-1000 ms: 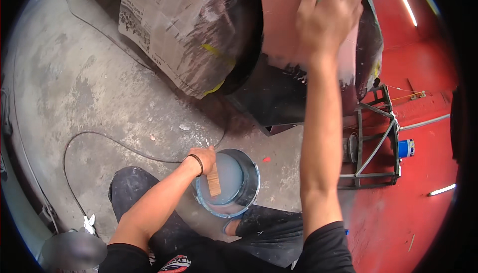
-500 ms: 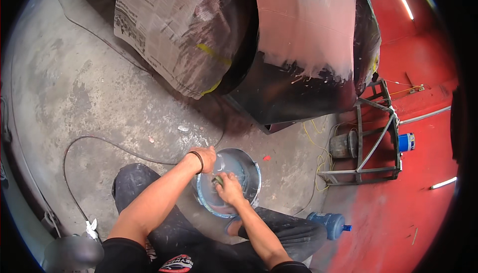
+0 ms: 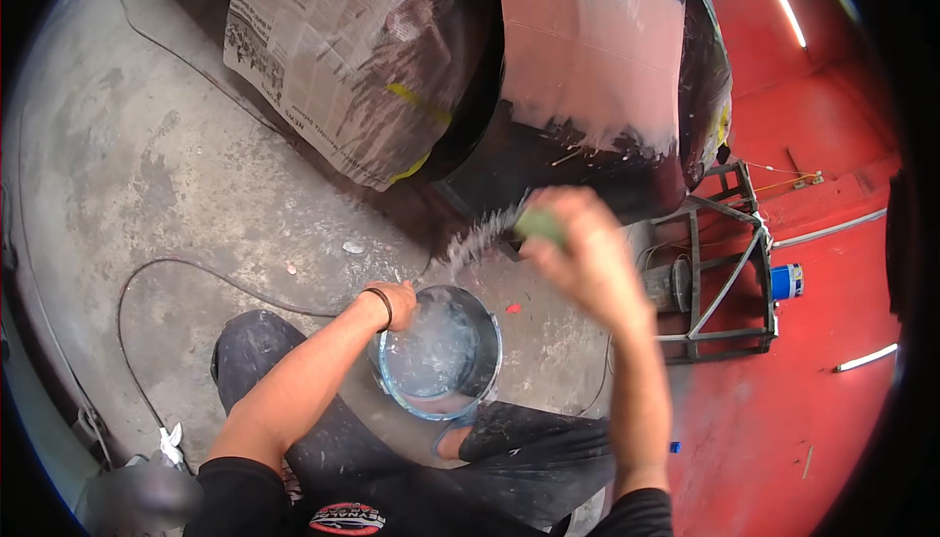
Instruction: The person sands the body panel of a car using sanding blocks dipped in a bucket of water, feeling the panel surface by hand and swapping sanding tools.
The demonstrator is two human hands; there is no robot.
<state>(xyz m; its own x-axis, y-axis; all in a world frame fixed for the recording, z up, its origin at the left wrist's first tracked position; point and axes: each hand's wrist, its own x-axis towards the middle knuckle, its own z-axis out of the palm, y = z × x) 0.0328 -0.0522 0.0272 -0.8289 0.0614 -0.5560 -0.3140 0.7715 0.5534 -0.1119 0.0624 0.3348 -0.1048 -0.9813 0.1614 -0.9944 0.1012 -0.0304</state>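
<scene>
Bucket (image 3: 487,346) of cloudy water (image 3: 431,351), left hand (image 3: 397,304) at its rim (grip unclear); right hand (image 3: 586,255) clasps a green block (image 3: 541,227) between bucket and pink-patched panel (image 3: 597,52), newspaper (image 3: 313,57) alongside.

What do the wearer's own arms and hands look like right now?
Both arms are bare below short black sleeves. A thin, dark band circles the left wrist. The left hand is ungloved, as is the right hand, though motion blurs it; no wristband shows there.
</scene>
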